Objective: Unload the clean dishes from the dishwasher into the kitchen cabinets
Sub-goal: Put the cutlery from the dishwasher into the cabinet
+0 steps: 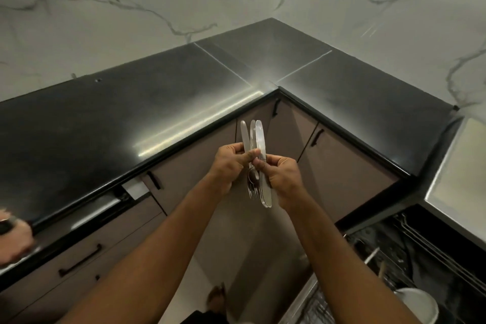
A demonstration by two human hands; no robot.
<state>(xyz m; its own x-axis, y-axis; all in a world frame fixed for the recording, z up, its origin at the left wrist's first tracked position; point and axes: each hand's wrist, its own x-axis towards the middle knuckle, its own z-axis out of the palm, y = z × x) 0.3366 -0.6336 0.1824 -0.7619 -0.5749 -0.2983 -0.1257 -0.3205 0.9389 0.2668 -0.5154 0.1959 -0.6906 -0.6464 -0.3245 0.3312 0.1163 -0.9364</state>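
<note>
**Steel cutlery held at frame centre**

Steel cutlery [256,166], a bundle of forks, a spoon and knives, sits at centre frame, handles up. The left hand [228,166] and right hand [282,179] both pinch it. At lower right, the open dishwasher [410,265] holds a white bowl [418,302] in its rack. Black counter [105,123] wraps the corner above the cabinets [194,176].

Cutlery [257,163] shiny metal; countertop [131,113] glossy black; wall [105,8] smooth veined marble; cabinet fronts [194,163] matt.
</note>
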